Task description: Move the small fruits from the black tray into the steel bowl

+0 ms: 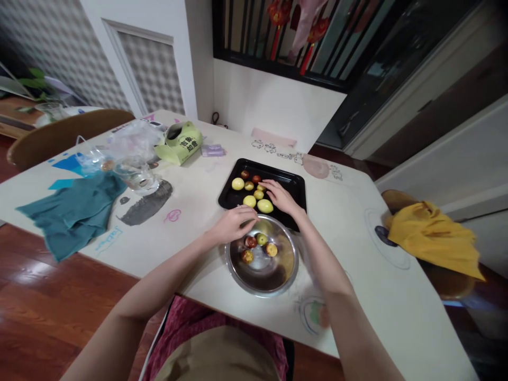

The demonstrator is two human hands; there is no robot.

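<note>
A black tray [291, 185] holds yellow lemons [265, 206] and several small round fruits, some green-yellow and some dark red-brown. In front of it stands a steel bowl [282, 264] with dark red and yellow-green fruits [250, 242] inside. My left hand [235, 223] hovers over the bowl's far left rim, thumb apart from the curved fingers, nothing visible in it. My right hand [281, 197] reaches over the tray, fingers stretched out and apart. Its fingertips are at a small green-yellow fruit [260, 187]; whether they touch it I cannot tell.
On the left of the white table [341, 233] lie a teal cloth [79, 206], a clear glass bowl [138, 177] and plastic bags [133, 140]. Farther back are a green paper tissue box [182, 143] and a purple packet [213, 150]. A yellow cloth [434, 238] drapes a chair at right.
</note>
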